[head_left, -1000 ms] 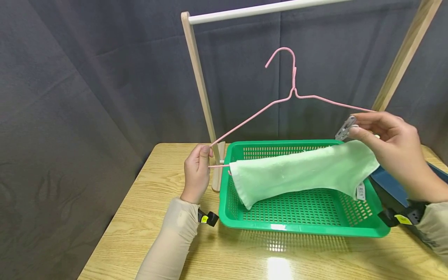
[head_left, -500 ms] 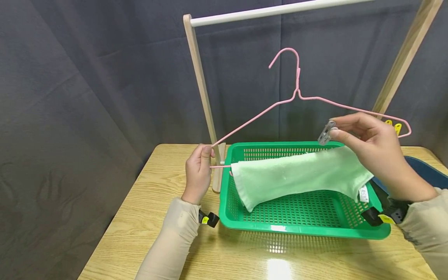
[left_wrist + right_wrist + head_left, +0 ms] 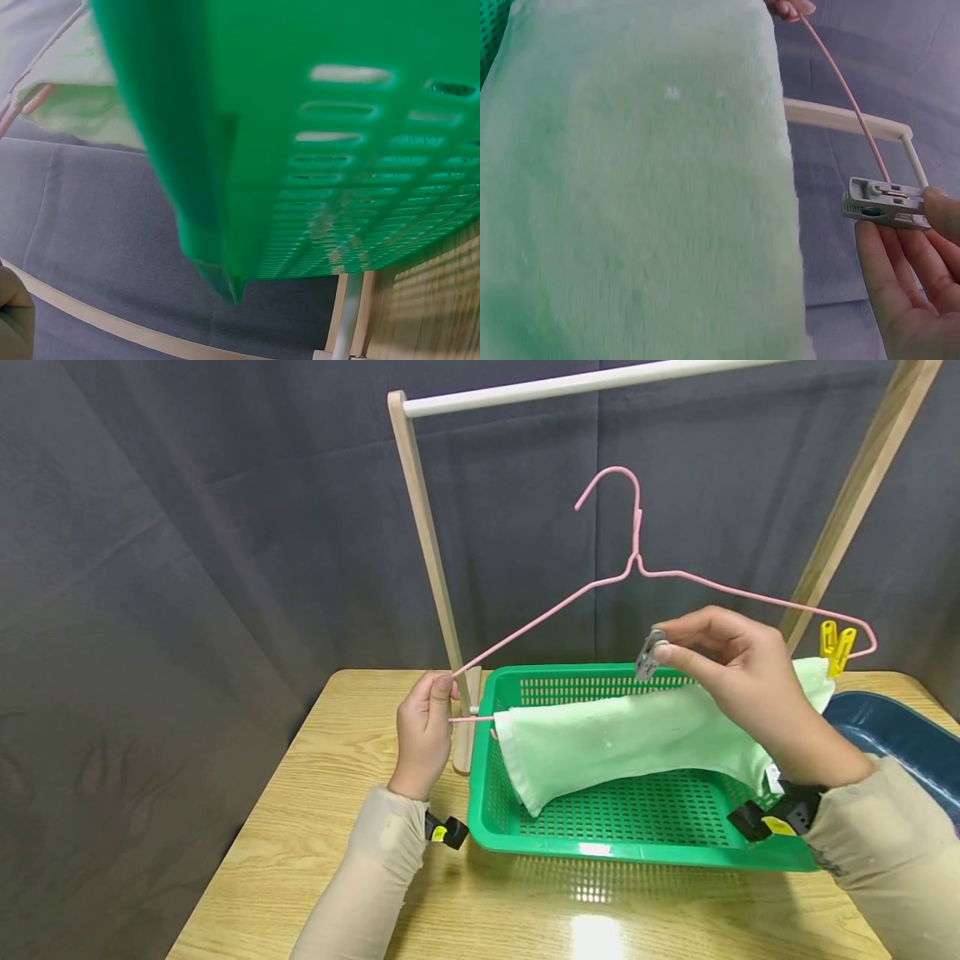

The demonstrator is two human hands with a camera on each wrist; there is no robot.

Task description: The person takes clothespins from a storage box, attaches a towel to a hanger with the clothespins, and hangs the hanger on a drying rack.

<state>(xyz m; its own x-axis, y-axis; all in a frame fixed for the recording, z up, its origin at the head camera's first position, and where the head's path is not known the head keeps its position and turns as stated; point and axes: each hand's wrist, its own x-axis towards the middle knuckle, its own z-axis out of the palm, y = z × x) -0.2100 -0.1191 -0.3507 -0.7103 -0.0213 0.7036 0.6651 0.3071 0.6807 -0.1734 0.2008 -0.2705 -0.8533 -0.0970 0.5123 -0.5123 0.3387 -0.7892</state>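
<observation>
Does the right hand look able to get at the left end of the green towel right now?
Probably yes: the right hand holds a gray clip near the top of the towel, with nothing showing between it and that end. The left hand holds the hanger just beyond.

Rectangular green perforated plastic basket point(image 3: 517, 842) on light wood-grain surface point(image 3: 300, 827). Dark blue tub with rounded corner point(image 3: 873, 718) to its right, partly hidden. Pale wooden rack posts point(image 3: 425, 527) rise behind, white round crossbar point(image 3: 570, 387) on top, right end out of frame. Dark grey cloth curtain point(image 3: 225, 577) across back. Glare patch point(image 3: 597, 935) in front of basket.
</observation>
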